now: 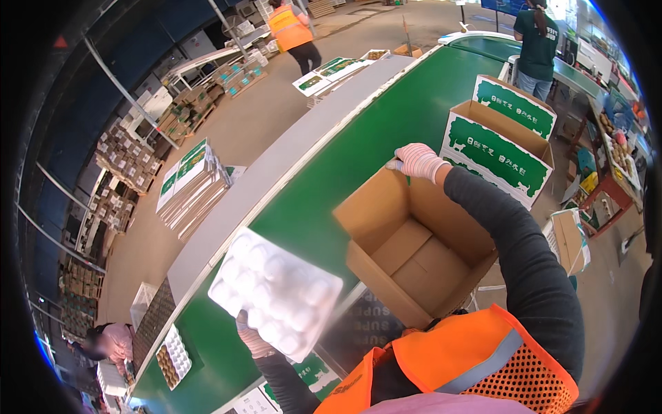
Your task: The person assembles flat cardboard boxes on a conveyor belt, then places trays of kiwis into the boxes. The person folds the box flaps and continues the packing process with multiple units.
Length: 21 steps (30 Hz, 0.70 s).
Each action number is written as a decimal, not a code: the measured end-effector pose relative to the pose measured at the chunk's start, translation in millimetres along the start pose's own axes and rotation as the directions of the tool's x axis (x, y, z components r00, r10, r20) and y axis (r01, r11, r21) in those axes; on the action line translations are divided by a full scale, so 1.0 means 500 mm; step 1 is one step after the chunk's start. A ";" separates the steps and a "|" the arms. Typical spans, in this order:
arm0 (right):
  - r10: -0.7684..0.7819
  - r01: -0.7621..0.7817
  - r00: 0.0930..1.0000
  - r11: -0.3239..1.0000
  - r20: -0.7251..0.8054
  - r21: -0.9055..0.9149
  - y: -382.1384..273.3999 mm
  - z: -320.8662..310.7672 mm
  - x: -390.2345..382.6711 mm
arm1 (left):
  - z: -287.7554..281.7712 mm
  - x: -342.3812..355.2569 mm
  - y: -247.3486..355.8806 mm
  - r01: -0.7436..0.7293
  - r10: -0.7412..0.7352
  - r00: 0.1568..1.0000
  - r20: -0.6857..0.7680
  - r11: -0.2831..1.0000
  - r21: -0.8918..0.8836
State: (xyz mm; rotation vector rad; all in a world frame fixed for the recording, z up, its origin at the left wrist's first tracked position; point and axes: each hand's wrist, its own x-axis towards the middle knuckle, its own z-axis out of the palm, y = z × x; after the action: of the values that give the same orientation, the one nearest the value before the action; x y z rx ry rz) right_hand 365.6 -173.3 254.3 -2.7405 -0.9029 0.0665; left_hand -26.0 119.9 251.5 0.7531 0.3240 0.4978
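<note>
My left hand, in a striped glove, is closed on the lower edge of a white moulded fruit tray. The tray hangs tilted above the green conveyor belt and is slightly blurred. An open cardboard box stands right in front of me, its brown inside showing with nothing in it. On the far corner of the box's rim, my right hand, also gloved, grips the cardboard. The tray is to the left of the box, apart from it.
Two white and green boxes stand beyond my right hand. Farther down the belt at left lies a tray of brown round fruit. Flattened cartons are stacked past the belt. Several people work around: one in an orange vest, one in dark green.
</note>
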 end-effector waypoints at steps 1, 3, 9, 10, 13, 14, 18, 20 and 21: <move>-0.007 0.007 1.000 1.000 -0.013 0.020 0.000 -0.001 0.000 | 0.031 -0.012 -0.003 0.011 -0.010 0.999 0.041 0.999 -0.030; -0.015 0.017 0.999 0.998 -0.041 0.053 -0.004 0.000 0.000 | 0.093 -0.038 -0.027 -0.030 0.029 0.999 0.039 0.999 0.034; 0.028 -0.013 0.995 0.988 -0.100 0.152 -0.025 0.002 0.004 | 0.270 -0.071 -0.187 0.065 -0.052 0.996 -0.068 0.974 0.215; 0.013 0.011 0.990 0.985 -0.141 0.172 -0.016 0.013 0.008 | 0.297 -0.071 -0.215 0.084 -0.078 0.996 -0.033 0.973 0.214; 0.033 -0.020 0.993 0.993 -0.110 0.114 -0.002 0.016 0.009 | 0.325 -0.045 -0.314 -0.027 0.041 0.999 -0.014 0.850 0.527; 0.045 -0.035 0.993 0.995 -0.108 0.095 -0.006 0.035 0.024 | 0.281 -0.017 -0.348 -0.151 0.133 0.988 0.080 0.702 0.696; 0.040 -0.023 0.991 0.991 -0.129 0.131 -0.012 0.044 0.031 | 0.150 0.093 -0.505 0.066 -0.132 0.991 0.020 0.614 0.787; 0.076 -0.067 0.996 0.983 -0.042 0.173 -0.024 0.029 0.025 | 0.092 0.125 -0.594 0.128 -0.170 0.985 -0.015 0.678 0.724; 0.086 -0.076 0.995 0.980 -0.046 0.185 -0.021 0.027 0.023 | 0.069 0.131 -0.624 0.160 -0.179 0.983 -0.043 0.712 0.684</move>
State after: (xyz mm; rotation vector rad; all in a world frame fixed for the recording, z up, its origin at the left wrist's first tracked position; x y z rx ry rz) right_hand 367.1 -155.2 244.4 -2.5941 -0.7317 0.0864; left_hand 141.6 -58.8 44.4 1.4432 0.5630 0.1732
